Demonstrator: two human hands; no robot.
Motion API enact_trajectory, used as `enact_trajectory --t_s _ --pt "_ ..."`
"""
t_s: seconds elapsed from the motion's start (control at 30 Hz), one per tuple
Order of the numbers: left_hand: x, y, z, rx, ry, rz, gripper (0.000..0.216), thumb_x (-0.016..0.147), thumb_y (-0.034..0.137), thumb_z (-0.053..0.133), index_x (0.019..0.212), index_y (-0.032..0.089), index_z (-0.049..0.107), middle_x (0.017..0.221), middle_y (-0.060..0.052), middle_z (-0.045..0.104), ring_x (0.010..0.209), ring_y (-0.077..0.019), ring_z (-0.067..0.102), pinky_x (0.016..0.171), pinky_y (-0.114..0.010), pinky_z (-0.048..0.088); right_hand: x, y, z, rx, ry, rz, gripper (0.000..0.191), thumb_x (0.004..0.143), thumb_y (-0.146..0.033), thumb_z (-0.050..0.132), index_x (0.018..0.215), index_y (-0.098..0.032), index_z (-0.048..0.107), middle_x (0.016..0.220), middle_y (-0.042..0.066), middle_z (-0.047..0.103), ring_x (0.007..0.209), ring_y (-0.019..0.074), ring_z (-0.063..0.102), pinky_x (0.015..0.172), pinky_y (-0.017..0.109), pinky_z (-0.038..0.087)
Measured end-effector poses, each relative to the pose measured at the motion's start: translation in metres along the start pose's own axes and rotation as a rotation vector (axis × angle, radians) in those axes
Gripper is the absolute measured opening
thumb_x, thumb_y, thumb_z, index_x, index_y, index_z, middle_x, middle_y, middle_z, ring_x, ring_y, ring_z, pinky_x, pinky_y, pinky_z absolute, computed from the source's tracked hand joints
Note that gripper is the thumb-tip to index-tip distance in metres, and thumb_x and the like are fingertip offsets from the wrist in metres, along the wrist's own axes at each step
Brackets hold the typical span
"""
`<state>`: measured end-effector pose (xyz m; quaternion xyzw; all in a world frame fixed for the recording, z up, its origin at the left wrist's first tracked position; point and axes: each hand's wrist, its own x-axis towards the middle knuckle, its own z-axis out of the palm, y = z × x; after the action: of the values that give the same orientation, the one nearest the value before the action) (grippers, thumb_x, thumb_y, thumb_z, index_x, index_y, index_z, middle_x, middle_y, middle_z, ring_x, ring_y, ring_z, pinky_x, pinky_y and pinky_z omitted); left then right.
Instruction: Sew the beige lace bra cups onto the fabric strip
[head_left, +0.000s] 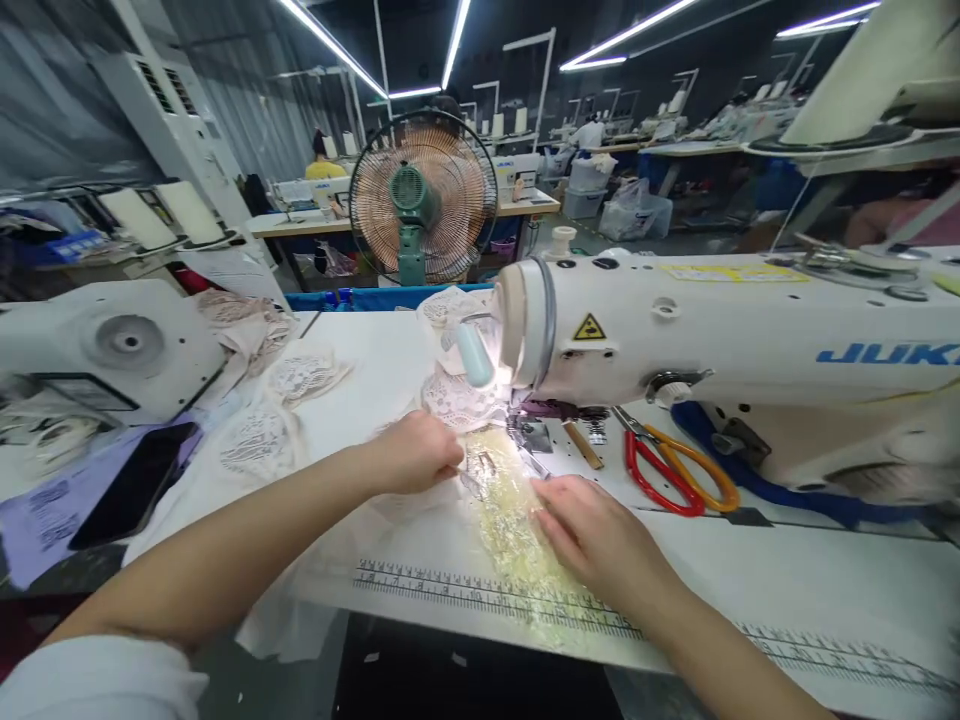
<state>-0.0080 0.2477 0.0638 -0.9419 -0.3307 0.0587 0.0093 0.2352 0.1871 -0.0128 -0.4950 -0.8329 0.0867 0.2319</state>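
One strip (501, 515), likely light, limp, slippery, reaches the bench's (720, 565) front edge, left hand (418, 452) and right hand (596, 538) sensibly pinching its sides.

Sewing workshop: machines (727, 315), thread cones (191, 212)

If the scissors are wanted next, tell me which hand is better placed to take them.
Probably the right hand: it is nearer the scissors, on the same side of the yellowish material. The left hand is at that material's opposite edge.
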Motion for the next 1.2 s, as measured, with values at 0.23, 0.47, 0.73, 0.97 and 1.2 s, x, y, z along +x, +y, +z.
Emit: enact_trajectory --t_s 0.23,0.47,0.73,0.97,1.2 --pt "0.022 0.012 -0.007 -0.436 0.334 -0.144 0.030 0.084 0.029 0.049 0.058 0.017 0.044 0.061 0.002 0.048 0.061 -0.0115 0.045 0.057 -0.024 0.035 -0.025 -0.058 0.005 0.353 0.126 0.029 0.063 0.091 -0.033 0.041 0.145 -0.026 0.010 0.129 0.012 0.051 0.111 0.0220 0.054 0.082 0.037 0.052" --pt "0.048 0.011 0.028 -0.450 0.310 -0.288 0.035 0.089 0.030 0.038 0.056 0.019 0.031 0.053 0.004 0.040 0.053 -0.0109 0.043 0.051 -0.022 0.035 -0.008 -0.070 0.007 0.318 -0.018 0.174 0.025 0.089 -0.030 0.043 0.093 -0.019 0.065 0.074 0.003 0.064 0.069 0.0167 0.060 0.063 0.028 0.049" --pt "0.049 0.009 0.045 -0.218 0.214 -0.380 0.012 0.085 0.024 0.043 0.089 0.022 0.054 0.077 -0.002 0.060 0.066 -0.0196 0.057 0.053 -0.027 0.036 -0.002 -0.046 0.003 0.163 -0.057 0.316 0.027 0.089 -0.030 0.041 0.079 -0.021 0.065 0.071 0.001 0.068 0.067 0.0179 0.062 0.056 0.027 0.042" --pt "0.055 0.007 0.049 -0.109 0.145 -0.239 0.024 0.078 0.016 0.047 0.090 0.024 0.066 0.083 -0.003 0.059 0.065 -0.0180 0.057 0.047 -0.026 0.031 0.005 -0.039 0.002 0.114 -0.135 0.363 0.037 0.088 -0.026 0.041 0.119 -0.015 0.058 0.087 0.008 0.073 0.081 0.0250 0.067 0.064 0.033 0.047" --pt "0.062 0.008 0.049 -0.113 0.193 -0.228 0.027 0.086 0.025 0.042 0.095 0.025 0.068 0.092 -0.006 0.058 0.072 -0.0194 0.058 0.053 -0.028 0.038 0.010 -0.033 -0.001 0.063 -0.169 0.339 0.037 0.088 -0.025 0.041 0.119 -0.015 0.057 0.080 0.009 0.072 0.076 0.0243 0.067 0.058 0.030 0.045"
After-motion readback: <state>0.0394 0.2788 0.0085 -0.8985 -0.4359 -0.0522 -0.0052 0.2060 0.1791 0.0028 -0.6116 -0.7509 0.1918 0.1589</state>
